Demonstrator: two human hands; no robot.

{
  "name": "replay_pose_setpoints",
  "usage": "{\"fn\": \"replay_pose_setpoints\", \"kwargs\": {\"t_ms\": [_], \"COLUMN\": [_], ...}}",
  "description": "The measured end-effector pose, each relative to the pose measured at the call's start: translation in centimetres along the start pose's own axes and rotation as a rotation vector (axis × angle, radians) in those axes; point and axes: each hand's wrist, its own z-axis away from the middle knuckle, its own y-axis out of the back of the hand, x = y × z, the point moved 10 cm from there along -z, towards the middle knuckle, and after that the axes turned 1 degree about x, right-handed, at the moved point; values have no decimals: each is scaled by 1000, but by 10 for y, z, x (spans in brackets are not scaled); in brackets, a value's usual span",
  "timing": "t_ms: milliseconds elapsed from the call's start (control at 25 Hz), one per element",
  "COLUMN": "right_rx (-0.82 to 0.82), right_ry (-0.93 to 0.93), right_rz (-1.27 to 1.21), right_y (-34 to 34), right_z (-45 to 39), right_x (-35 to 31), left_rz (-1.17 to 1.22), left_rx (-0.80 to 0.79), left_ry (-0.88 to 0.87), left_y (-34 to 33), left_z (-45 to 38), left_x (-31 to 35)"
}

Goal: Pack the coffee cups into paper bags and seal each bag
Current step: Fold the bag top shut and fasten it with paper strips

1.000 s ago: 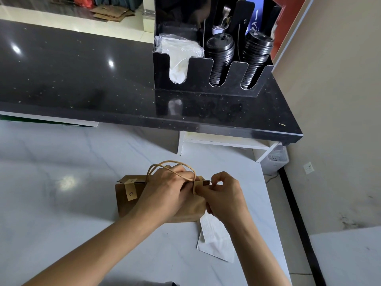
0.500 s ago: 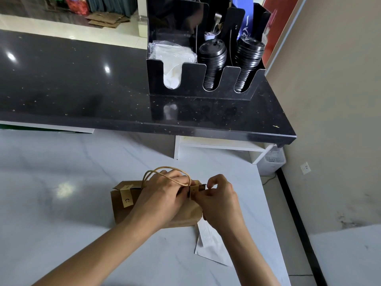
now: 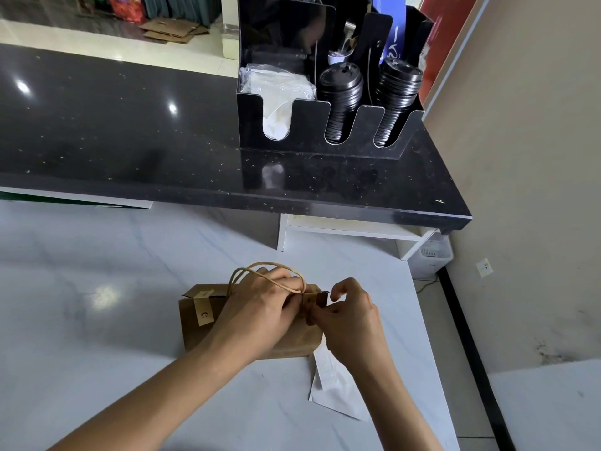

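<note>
Organizer (image 3: 312, 131) of black acrylic at the far right of a dark speckled counter (image 3: 130, 141), with three U-notched front slots: left slot packed with white lids in clear plastic wrap (image 3: 276, 102), middle slot with a tilted stack of black lids (image 3: 341, 102), right slot with a second tilted stack of black lids (image 3: 395, 99); rear compartments too shadowed to read beyond a small white cup (image 3: 340, 56) with utensil-like handles. Lower down, on a white marble worktop (image 3: 97, 320), one brown paper bag (image 3: 195, 333), standing upright near the right end, contents hidden by its folded top. Two twisted paper handles (image 3: 250, 271) looping above the top edge. Two tan sticker strips: one (image 3: 204, 312), marked with a small letter, folded over the top edge at the left and stuck down the near face; another (image 3: 309, 299) at the right end of the top edge, between the two hands. Left hand (image 3: 260, 314) curled over the bag's top, fingers pressing the fold beside that second strip. Right hand (image 3: 349, 317) pinching the strip at the bag's right corner, thumb and forefinger closed on it, remaining fingers bent. One white paper sheet (image 3: 338, 392) flat on the marble, just right of the bag and partly under the right forearm. Wall socket (image 3: 484, 266) and a white plastic bin (image 3: 432, 255) near the floor at right.
</note>
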Motion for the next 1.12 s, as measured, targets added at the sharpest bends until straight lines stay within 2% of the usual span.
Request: {"fn": "replay_pose_setpoints", "kwargs": {"t_ms": [240, 600, 720, 880, 1120], "right_rx": [-26, -5, 18, 29, 43], "right_ry": [-24, 56, 105, 232, 354], "right_rz": [-23, 40, 100, 66, 27], "right_y": [1, -1, 1, 6, 13], "right_z": [-6, -9, -8, -4, 1], "right_x": [10, 15, 12, 0, -15], "left_rz": [13, 1, -53, -102, -124], "left_rx": [-28, 38, 13, -22, -45], "left_ry": [23, -29, -6, 63, 72], "left_y": [-3, 1, -2, -5, -7], "left_z": [-1, -5, -4, -5, -6], "left_x": [-3, 1, -1, -9, -8]}}
